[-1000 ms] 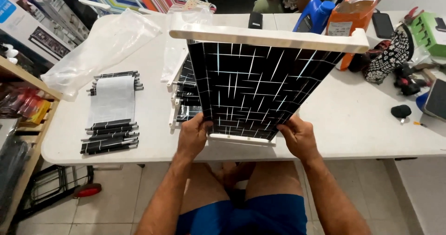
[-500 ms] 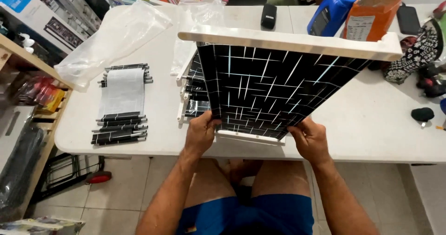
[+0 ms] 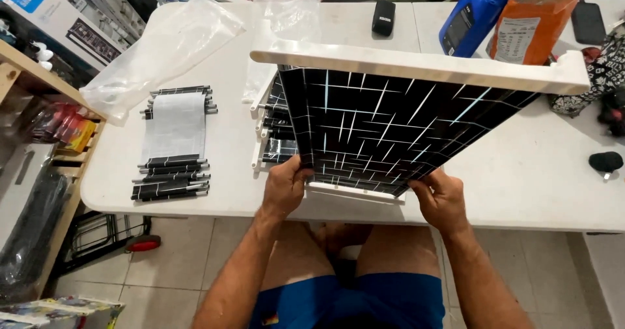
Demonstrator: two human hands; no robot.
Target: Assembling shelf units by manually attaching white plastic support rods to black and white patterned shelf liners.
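A seated person in blue shorts grips a black panel crossed with thin pale lines, tilted up off a white table. Compared with a second ago, the panel sits higher and farther right in the view and its white-edged top rim looms larger, while both hands keep the same grip at its lower corners.

The left hand is closed around the panel's lower left corner, thumb on the dark face. The right hand clasps the lower right corner, fingers curled round the edge. Between them, the panel's white bottom strip rests at the near edge of the table, so the panel rises up and away from both hands.

Just behind the left hand, a stack of similar panels lies flat on the table. Farther left, a grey sheet with black bars lies apart from it, near a crumpled clear plastic bag.

At the far side of the table stand a blue bottle and an orange bottle side by side, with a small black case to their left. A small black object sits at the right edge.
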